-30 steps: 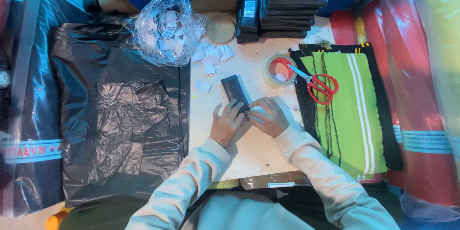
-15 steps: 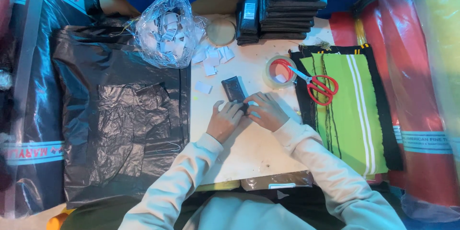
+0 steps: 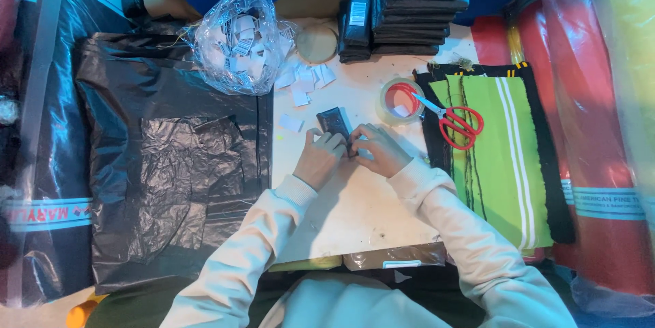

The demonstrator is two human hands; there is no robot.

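A small flat black packet [image 3: 334, 122] lies on the pale table [image 3: 355, 205]. My left hand [image 3: 319, 157] presses on its near left end. From the right, my right hand [image 3: 379, 150] pinches its near edge. Both sets of fingers are curled onto the packet, and its lower part is hidden beneath them.
A clear bag of white labels [image 3: 235, 38] sits at the back, with loose labels [image 3: 303, 86] beside it. A tape roll [image 3: 399, 99] and red scissors [image 3: 456, 122] lie right, on green striped cloth [image 3: 501, 157]. Stacked black packets [image 3: 416, 4] stand behind. Black plastic [image 3: 170, 157] covers the left.
Both hands and the black packet keep about the same place on the table. The fingers have closed in a little more over its near end.
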